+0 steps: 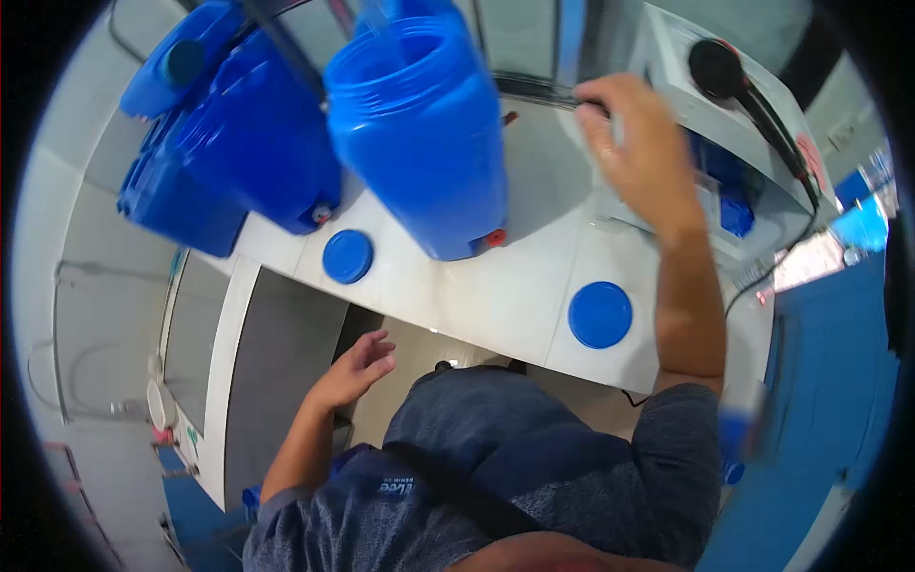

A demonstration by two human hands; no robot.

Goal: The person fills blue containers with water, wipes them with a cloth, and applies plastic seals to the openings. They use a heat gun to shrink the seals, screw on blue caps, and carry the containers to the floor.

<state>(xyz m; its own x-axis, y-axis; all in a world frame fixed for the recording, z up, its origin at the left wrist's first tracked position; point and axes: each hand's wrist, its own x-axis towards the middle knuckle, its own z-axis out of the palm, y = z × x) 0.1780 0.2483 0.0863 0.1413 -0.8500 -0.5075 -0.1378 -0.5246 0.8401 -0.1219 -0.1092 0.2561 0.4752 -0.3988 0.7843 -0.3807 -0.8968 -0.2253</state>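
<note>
A large blue plastic jerrycan (419, 153) stands uncapped on the white counter, its wide threaded mouth facing up. Something clear, a tube or a stream of water, runs down into that mouth. To the right of the can, my right hand (643, 157) is raised near the counter's back edge. Its thumb and fingers curl round something small and dark that I cannot make out. Below the counter's front edge, my left hand (355, 370) hangs in the air, fingers apart and holding nothing. One blue lid (347, 256) lies left of the can; another blue lid (600, 315) lies to the right.
Several more blue jerrycans (262, 133) crowd the left end of the counter (534, 276). On the right, a white cabinet (686, 76) carries a black round-headed device (717, 69) with a cable. A blue door-like panel (829, 381) stands at far right.
</note>
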